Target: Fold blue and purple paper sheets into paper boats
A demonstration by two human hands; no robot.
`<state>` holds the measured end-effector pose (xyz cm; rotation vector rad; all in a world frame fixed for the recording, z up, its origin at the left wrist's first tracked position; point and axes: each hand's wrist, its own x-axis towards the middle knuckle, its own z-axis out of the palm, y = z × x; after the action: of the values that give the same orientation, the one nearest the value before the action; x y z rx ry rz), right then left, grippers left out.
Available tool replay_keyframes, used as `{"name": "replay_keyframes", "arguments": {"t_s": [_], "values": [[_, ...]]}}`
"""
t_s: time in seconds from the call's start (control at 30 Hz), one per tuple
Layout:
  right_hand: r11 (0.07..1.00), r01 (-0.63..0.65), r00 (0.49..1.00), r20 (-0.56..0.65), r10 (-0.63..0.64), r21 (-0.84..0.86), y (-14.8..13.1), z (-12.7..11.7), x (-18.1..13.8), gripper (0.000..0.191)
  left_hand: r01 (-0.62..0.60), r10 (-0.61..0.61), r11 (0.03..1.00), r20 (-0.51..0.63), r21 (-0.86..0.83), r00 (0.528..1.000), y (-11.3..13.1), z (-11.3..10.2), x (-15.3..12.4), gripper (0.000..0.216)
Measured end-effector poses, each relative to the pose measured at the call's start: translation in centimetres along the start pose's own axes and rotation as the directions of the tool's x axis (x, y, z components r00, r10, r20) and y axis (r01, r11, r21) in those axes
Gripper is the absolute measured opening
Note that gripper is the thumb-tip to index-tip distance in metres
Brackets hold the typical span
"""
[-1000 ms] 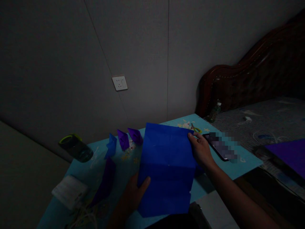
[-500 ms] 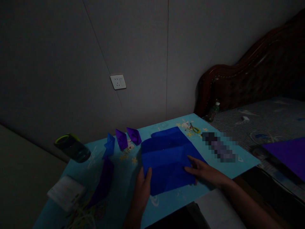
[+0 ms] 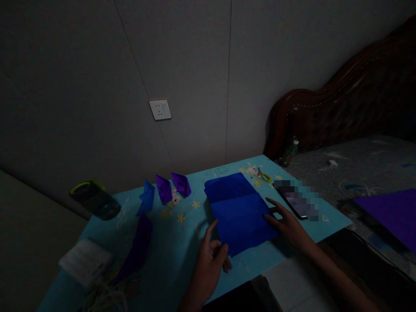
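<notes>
Sheets of dark blue paper lie on the light blue table with a crease across them, one sheet overlapping another. My left hand is at the near left corner of the paper, fingers apart and partly curled, holding nothing. At the right edge of the paper my right hand has its fingers spread, with the fingertips at or just over the edge; whether they touch it I cannot tell. Folded paper boats stand to the left: a blue boat, a purple boat and another purple boat.
A larger purple folded paper and a white box with cables are on the left. A dark cup stands behind them. Scissors and a phone lie on the right of the table. A bed adjoins it.
The near blue sheet, raised and held between both hands before, now lies flatter on the other paper. My left hand has let go and moved right; my right hand has opened and shifted right.
</notes>
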<state>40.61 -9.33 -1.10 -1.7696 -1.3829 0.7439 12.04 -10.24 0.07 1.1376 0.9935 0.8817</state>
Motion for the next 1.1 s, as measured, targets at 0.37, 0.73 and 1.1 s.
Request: {"name": "replay_keyframes", "arguments": {"t_s": [0.37, 0.73, 1.1], "values": [[0.591, 0.052, 0.990, -0.036, -0.137, -0.805, 0.1, 0.9, -0.1, 0.037, -0.086, 0.149, 0.587, -0.003, 0.805, 0.989, -0.9, 1.7, 1.3, 0.038], [0.625, 0.421, 0.892, 0.174, -0.418, -0.657, -4.2, 5.5, 2.5, 0.056, -0.094, 0.083, 0.355, 0.069, 0.930, 0.994, 0.2, 2.8, 0.7, 0.035], [0.645, 0.469, 0.883, 0.329, -0.334, -0.604, -2.1, 9.0, 3.9, 0.061, -0.144, 0.161, 0.340, 0.093, 0.929, 0.983, 0.2, 1.8, -0.2, 0.031]]}}
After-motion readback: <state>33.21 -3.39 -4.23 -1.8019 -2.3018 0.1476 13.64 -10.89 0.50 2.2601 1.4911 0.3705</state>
